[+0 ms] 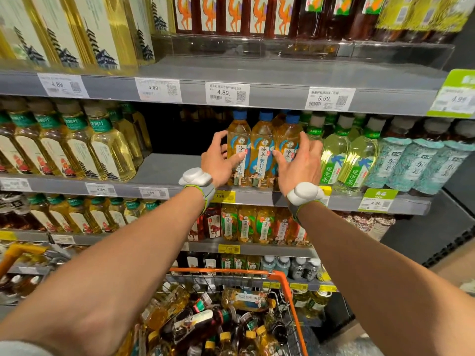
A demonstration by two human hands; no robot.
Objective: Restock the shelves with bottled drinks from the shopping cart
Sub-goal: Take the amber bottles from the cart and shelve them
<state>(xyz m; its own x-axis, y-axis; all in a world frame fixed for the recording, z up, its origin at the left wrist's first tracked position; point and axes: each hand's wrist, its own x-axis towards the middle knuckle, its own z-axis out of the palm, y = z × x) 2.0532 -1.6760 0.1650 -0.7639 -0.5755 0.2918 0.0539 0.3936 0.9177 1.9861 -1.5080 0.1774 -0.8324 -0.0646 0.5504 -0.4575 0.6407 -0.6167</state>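
1. Centrally, the middle shelf [164, 168] showed a dark gap left of our hands, probably room for more stock.
2. The shopping cart [231, 271] sat at bottom centre, its drinks [200, 322] lying jumbled.
3. The blue-capped bottles [262, 150] stood at frame centre on the shelf's front edge, long axes vertical, caps up, labels facing us.
4. Our left hand [218, 160] and right hand [299, 165] curled round the outer bottles, squeezing the row together, seemingly to square it.
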